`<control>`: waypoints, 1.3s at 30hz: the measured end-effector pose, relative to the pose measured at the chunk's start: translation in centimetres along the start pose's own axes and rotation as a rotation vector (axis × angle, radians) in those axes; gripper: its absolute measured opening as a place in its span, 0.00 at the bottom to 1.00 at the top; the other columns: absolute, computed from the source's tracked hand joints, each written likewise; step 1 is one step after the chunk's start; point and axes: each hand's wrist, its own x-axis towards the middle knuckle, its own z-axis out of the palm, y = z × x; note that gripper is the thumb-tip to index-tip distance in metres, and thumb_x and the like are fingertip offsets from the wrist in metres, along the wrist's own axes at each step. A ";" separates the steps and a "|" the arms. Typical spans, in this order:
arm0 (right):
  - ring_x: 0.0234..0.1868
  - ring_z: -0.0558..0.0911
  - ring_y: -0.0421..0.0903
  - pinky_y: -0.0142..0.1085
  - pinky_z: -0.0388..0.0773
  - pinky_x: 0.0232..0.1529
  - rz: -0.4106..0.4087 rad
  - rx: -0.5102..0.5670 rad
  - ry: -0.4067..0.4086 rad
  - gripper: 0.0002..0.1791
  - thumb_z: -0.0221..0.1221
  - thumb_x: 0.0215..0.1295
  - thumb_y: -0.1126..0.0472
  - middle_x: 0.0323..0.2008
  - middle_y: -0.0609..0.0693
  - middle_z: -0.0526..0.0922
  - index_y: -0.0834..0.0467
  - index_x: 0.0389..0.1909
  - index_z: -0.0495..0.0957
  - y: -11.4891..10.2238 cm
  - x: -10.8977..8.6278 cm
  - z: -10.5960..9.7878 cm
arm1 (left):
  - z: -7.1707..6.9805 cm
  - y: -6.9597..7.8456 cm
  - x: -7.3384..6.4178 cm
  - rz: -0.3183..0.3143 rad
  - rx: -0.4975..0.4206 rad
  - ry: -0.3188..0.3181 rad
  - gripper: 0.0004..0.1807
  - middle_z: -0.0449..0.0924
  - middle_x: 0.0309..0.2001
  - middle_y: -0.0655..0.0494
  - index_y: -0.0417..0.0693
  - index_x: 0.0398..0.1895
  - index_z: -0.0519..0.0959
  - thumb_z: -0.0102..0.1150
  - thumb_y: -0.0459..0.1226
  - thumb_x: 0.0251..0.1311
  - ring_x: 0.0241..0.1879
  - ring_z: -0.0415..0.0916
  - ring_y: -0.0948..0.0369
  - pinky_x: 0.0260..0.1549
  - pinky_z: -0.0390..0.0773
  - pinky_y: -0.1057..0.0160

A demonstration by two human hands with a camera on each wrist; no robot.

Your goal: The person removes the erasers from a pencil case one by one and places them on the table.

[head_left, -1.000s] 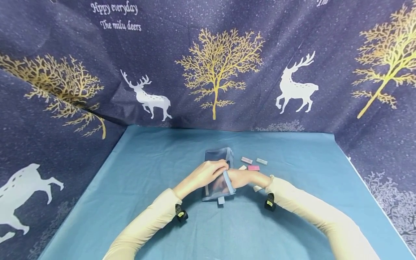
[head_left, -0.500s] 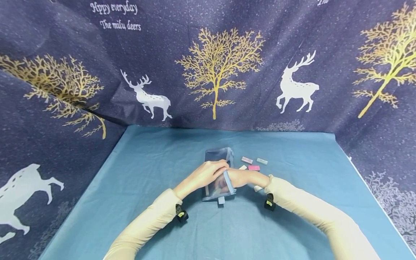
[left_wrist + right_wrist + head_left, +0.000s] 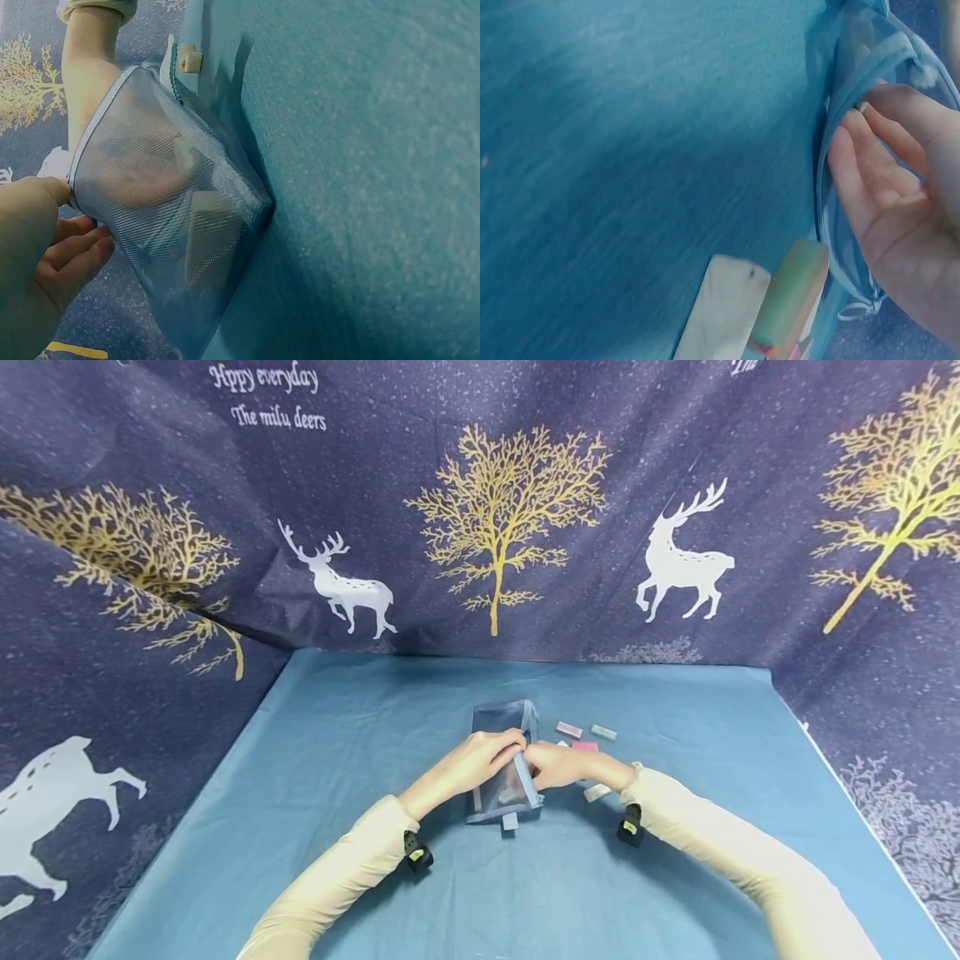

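A blue mesh zip pouch (image 3: 497, 718) lies mid-table, its mouth spread toward the right. My left hand (image 3: 483, 756) pinches the upper rim of that mouth between thumb and fingers. At the opening is my right hand (image 3: 561, 766), its fingertips just inside the rim and loosely bent. Through the mesh, a pale block like an eraser (image 3: 510, 795) shows inside the pouch, apart from the right hand in the head view. Another pale block (image 3: 210, 232) rests lower in the pouch in the left wrist view.
Right of the pouch lie several small eraser-like blocks: a pale pink one (image 3: 569, 729), a pale green one (image 3: 603, 732), a bright pink one (image 3: 585, 747) and a white one (image 3: 597, 792). A dark patterned cloth (image 3: 450, 593) hangs behind the blue table cover (image 3: 360, 710).
My right hand has drawn back to the right, partly out of the pouch, leaving a pale block visible inside. The left hand keeps its hold on the rim.
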 end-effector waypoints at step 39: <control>0.33 0.82 0.40 0.31 0.77 0.37 0.097 -0.011 0.175 0.06 0.59 0.59 0.56 0.30 0.46 0.84 0.51 0.37 0.78 1.2 -3.9 -2.9 | 0.5 0.0 0.2 -0.018 0.014 -0.039 0.11 0.77 0.34 0.65 0.51 0.44 0.75 0.42 0.40 0.68 0.26 0.68 0.72 0.29 0.71 0.74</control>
